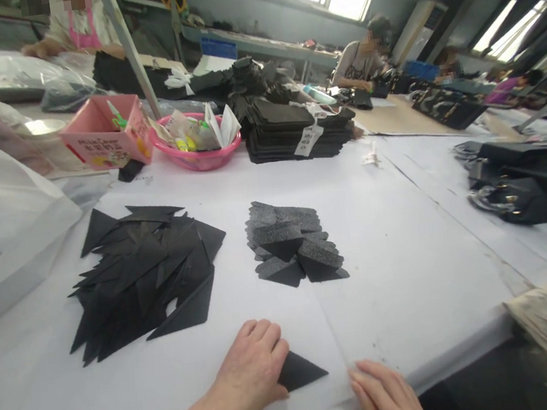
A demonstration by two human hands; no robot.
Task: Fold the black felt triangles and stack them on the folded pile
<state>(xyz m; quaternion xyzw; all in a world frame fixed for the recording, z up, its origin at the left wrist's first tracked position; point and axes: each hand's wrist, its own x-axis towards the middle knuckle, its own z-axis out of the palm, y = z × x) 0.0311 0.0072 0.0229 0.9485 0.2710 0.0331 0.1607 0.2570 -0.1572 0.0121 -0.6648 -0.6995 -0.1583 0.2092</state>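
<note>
My left hand (256, 362) is closed over a black triangular piece (300, 368) on the white table, and the piece's pointed end sticks out to the right. Just right of that point, by the front edge of the table, my right hand (386, 395) rests with fingers stretched out and nothing visible in them. Beyond my left hand is a loose pile of black angular pieces (145, 269). Right of it sits a smaller heap of dark grey and black scalloped pieces (291, 239). Part of the held piece is hidden under my fingers.
At the back stand a pink box (110, 132), a pink basin (201, 154) with small items, and a tied stack of black pieces (294, 128). White sheeting (9, 226) lies left, black bags (517, 179) right. Co-workers sit at tables beyond.
</note>
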